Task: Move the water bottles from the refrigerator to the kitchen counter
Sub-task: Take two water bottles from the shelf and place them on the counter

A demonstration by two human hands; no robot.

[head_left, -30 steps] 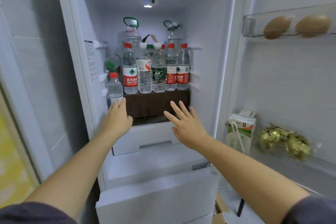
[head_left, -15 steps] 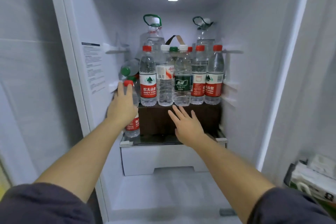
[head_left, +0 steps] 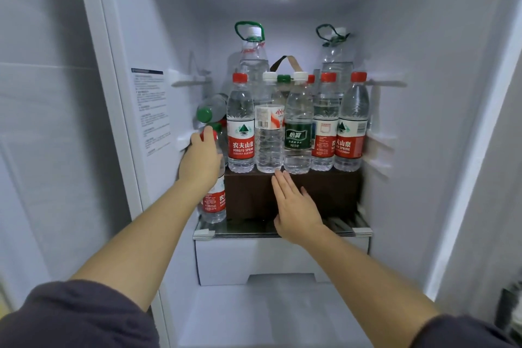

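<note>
Presently the left hand [head_left: 201,159] lies over the neck and red cap of a bottle [head_left: 213,203] standing on the glass shelf [head_left: 344,227] by the refrigerator [head_left: 423,93] left wall; grip not determinable (thumb hidden). The right hand [head_left: 296,206] is flat, fingers straight and together, before the brown box [head_left: 333,192], holding nothing. On the box, a red-label bottle [head_left: 240,133] reads "NONGFU SPRING"; a green-label bottle [head_left: 298,133] reads "怡寶".
</note>
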